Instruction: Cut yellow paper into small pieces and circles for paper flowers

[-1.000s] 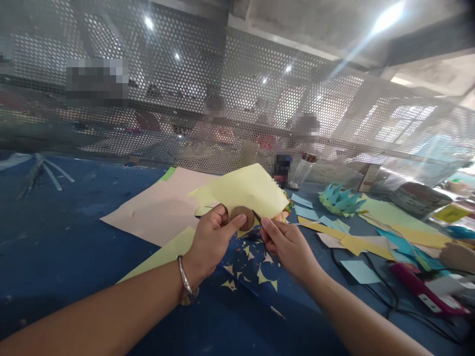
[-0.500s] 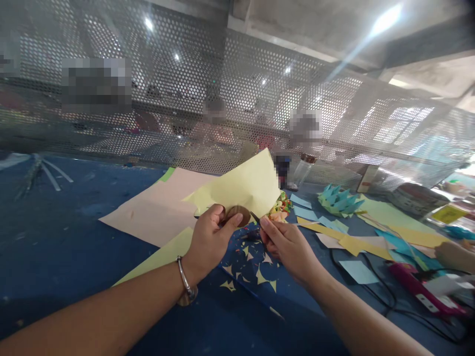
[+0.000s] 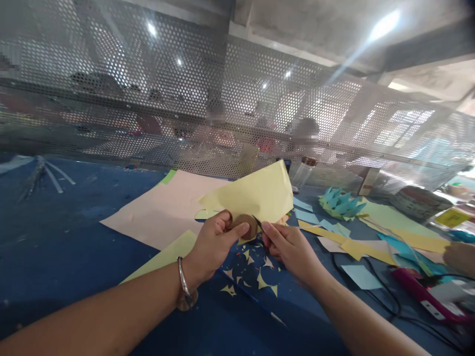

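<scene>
My left hand point(image 3: 215, 240) is closed, its thumb pressing a round brown disc point(image 3: 248, 225) against a sheet of pale yellow paper point(image 3: 256, 193). The sheet stands tilted up behind the disc, its far corner in the air. My right hand point(image 3: 284, 244) is closed around what look like small dark scissors point(image 3: 257, 221); the fingers hide most of them. Their pointed tip is at the disc's right edge, by the paper. Pale yellow and pinkish paper scraps point(image 3: 261, 282) with curved edges lie below my hands, beside a thin blue stick point(image 3: 256, 299).
A pink sheet point(image 3: 156, 207) lies on the blue table point(image 3: 55, 237) at the left. Rightward are paper strips point(image 3: 341, 242), a folded blue-green paper piece point(image 3: 340, 201), a magenta power strip point(image 3: 426, 296) with black cables, and another person's hand point(image 3: 460, 257). Behind stand a clear bottle point(image 3: 303, 174) and a perforated metal screen point(image 3: 166, 99).
The yellow sheet and brown disc have shifted right and slightly down with my left hand. The sheet's raised corner is lower. My right hand has barely moved.
</scene>
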Demonstrator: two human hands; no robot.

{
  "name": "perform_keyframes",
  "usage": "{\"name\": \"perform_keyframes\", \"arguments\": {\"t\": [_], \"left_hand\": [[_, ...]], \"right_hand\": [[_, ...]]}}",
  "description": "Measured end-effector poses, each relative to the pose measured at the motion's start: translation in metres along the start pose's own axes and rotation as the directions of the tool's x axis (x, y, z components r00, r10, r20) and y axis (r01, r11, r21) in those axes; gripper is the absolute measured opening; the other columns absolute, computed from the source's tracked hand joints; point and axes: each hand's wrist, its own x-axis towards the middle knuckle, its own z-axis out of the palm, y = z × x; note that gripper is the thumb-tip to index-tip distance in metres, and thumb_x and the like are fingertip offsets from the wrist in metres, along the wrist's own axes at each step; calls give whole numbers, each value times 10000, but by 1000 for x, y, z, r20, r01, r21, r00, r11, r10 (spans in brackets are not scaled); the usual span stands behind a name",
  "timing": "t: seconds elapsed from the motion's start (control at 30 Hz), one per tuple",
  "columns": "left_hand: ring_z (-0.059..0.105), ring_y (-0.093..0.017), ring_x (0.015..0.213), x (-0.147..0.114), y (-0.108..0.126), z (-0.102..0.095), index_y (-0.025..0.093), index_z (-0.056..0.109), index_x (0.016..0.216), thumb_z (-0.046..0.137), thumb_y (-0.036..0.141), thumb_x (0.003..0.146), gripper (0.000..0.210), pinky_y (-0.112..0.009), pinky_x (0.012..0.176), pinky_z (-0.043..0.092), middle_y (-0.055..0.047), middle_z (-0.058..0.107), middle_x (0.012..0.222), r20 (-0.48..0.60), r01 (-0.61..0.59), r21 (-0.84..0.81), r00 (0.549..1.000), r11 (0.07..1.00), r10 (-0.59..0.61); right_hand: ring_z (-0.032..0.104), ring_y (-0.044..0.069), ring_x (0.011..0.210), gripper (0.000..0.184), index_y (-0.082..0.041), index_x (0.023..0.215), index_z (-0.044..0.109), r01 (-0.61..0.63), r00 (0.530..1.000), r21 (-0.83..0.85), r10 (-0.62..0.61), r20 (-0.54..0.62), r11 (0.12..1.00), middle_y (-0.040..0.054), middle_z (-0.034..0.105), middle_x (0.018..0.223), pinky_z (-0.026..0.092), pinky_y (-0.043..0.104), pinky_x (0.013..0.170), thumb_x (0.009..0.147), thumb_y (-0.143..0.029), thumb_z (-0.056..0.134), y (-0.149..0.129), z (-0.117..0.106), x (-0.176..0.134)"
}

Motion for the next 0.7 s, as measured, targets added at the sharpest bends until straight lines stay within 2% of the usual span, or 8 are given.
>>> {"name": "perform_keyframes", "arguments": {"t": [0.1, 0.23, 0.43, 0.7], "left_hand": [[650, -150, 803, 0, -2, -1, 164, 626, 904, 759, 277, 808, 199, -290, 799, 501, -37, 716, 878, 14, 27, -46, 1000, 999, -26], [647, -134, 780, 1, -3, -2, 177, 537, 949, 750, 262, 825, 261, -268, 776, 493, -20, 702, 864, 24, 19, -61, 1000, 998, -18], [659, -143, 788, 2, 2, -4, 192, 464, 1056, 712, 239, 865, 317, -315, 832, 500, -5, 674, 858, 99, 5, 1, 995, 1000, -5], [681, -183, 762, 7, 2, -11, 220, 410, 1111, 733, 269, 838, 426, -298, 714, 496, 20, 641, 776, 105, 4, 82, 994, 997, -12]], "right_hand": [[210, 70, 423, 529, -199, 629, 486, -14, 998, -67, 18, 55, 998, -76, 301, 458, 158, 222, 407, 931, -633, 500, -1, -1, 1], [225, 74, 426, 533, -197, 645, 493, 9, 997, -124, 1, 74, 992, -75, 302, 465, 182, 222, 410, 932, -646, 481, -1, -5, 3], [220, 76, 426, 531, -198, 648, 491, 39, 995, -165, -23, 102, 985, -76, 289, 461, 174, 225, 415, 943, -638, 459, -2, -9, 4], [239, 82, 433, 514, -199, 658, 499, 105, 988, -219, -77, 135, 970, -72, 304, 473, 180, 228, 426, 965, -608, 442, 0, -12, 6]]}}
